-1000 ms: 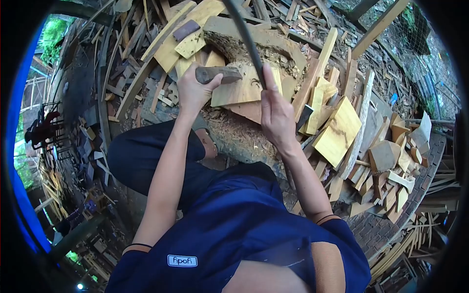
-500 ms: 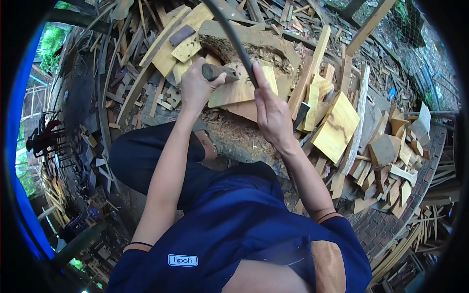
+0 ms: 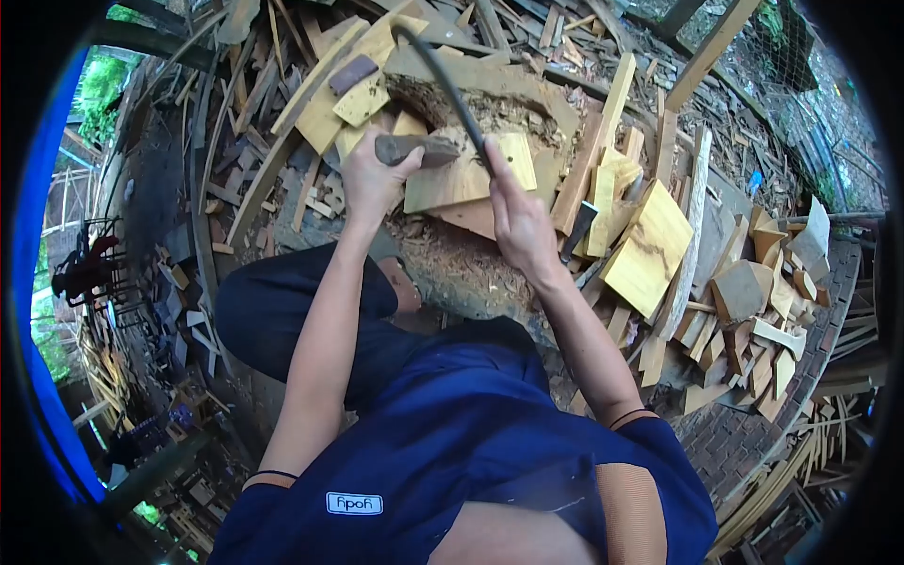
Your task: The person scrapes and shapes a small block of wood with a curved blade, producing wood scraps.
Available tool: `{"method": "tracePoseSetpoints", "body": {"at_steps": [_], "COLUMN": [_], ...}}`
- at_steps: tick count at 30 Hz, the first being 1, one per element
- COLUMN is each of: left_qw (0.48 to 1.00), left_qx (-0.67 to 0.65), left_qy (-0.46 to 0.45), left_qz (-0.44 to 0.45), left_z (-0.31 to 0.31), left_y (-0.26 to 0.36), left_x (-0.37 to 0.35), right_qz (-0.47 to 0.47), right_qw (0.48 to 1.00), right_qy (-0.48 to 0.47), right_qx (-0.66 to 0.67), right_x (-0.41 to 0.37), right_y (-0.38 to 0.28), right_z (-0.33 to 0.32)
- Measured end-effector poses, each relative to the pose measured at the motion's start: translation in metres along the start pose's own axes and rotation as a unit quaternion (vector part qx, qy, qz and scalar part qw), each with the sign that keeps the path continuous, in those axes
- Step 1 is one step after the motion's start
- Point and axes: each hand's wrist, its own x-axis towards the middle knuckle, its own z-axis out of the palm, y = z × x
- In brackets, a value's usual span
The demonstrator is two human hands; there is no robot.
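My left hand (image 3: pixel 372 179) grips a dark brown piece of wood (image 3: pixel 414 149) and holds it against a pale yellow board (image 3: pixel 461 179) lying on a big chopping log (image 3: pixel 480 94). My right hand (image 3: pixel 513 212) is closed around the long dark curved handle of a tool (image 3: pixel 443 80) that rises up and away over the log; its head is hidden from me. Wood chips and shavings (image 3: pixel 443 259) lie in front of the board, just above my knee.
Heaps of cut yellow planks (image 3: pixel 650 247) and offcuts (image 3: pixel 753 311) lie to the right. Thin slats and scrap wood (image 3: pixel 254 141) cover the ground at left. Brick paving (image 3: pixel 734 443) shows at lower right. My legs in dark trousers (image 3: pixel 282 311) are folded below.
The tool's handle has swung down toward the board and its upper end is now in view. My left hand shifted the dark wood piece slightly left.
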Motion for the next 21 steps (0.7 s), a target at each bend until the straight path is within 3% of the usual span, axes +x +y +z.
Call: {"method": "tracePoseSetpoints", "body": {"at_steps": [3, 6, 7, 8, 10, 14, 16, 17, 19, 20, 21], "left_qw": [1.0, 1.0, 1.0, 1.0, 0.999, 0.999, 1.0, 1.0, 0.999, 0.999, 0.999], "left_qx": [0.011, 0.019, 0.013, 0.009, 0.014, 0.029, 0.003, -0.002, 0.012, 0.03, 0.03], "left_qy": [-0.01, -0.006, -0.004, -0.005, -0.003, -0.016, -0.017, -0.005, 0.002, 0.008, 0.012], "left_qz": [-0.006, -0.004, 0.002, 0.007, 0.035, 0.018, 0.017, 0.021, 0.03, 0.04, 0.039], "left_z": [-0.002, -0.005, -0.005, -0.004, -0.001, -0.001, -0.003, -0.004, 0.0, -0.001, -0.002], "left_y": [0.01, 0.015, 0.014, 0.013, 0.013, 0.013, 0.012, 0.015, 0.013, 0.01, 0.008], "left_x": [-0.002, -0.002, -0.001, -0.002, 0.006, 0.002, 0.001, -0.001, -0.001, -0.001, -0.002], "right_qz": [-0.136, -0.075, 0.013, 0.024, 0.045, 0.038, -0.064, -0.061, -0.166, -0.171, -0.104], "right_qw": [0.978, 0.994, 0.996, 0.986, 0.991, 0.992, 0.998, 0.998, 0.973, 0.973, 0.992], "right_qy": [0.14, 0.079, -0.043, -0.064, -0.076, -0.074, 0.025, 0.025, 0.148, 0.145, 0.075], "right_qx": [0.072, 0.028, -0.079, -0.154, -0.105, -0.095, 0.016, 0.015, 0.057, 0.058, 0.005], "right_x": [0.01, 0.004, 0.0, -0.005, -0.004, 0.002, 0.008, 0.01, 0.015, 0.013, 0.003], "right_y": [-0.031, 0.0, 0.024, 0.055, 0.06, 0.022, -0.011, -0.016, -0.021, -0.016, -0.001], "right_z": [-0.01, 0.012, 0.021, 0.039, 0.036, 0.013, -0.003, -0.004, -0.006, -0.002, 0.006]}}
